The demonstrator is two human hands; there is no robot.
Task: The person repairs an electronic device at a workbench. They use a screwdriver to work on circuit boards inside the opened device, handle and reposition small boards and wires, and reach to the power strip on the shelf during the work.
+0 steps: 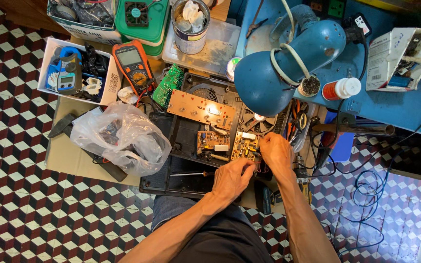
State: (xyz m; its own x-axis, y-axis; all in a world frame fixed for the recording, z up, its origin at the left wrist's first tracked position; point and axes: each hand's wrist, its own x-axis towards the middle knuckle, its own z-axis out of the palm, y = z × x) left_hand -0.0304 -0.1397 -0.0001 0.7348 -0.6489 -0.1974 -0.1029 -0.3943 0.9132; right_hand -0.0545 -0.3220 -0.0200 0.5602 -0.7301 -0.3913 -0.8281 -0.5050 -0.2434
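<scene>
On the floor, inside an open black casing (181,141), both hands work a small board (244,146).
Left hand (232,178) pinches its lower edge; right hand (275,152) grips its right side. A screwdriver (191,173) lies just left, a blue lamp (288,58) above.

Patterned floor (20,204) of red, white and black cube tiles, carrying a sheet of cardboard (66,156) at centre. On the cardboard: a black opened appliance casing (171,182) in the middle, a crumpled clear plastic bag (120,136) to its left, a white box (49,53) of blue meters at far left, an orange multimeter (133,65) just right of that box, a clear plastic tray (215,51) farther back. At right, a blue bench (405,107) and loose blue cable (366,195) coiled on the tiles.
</scene>
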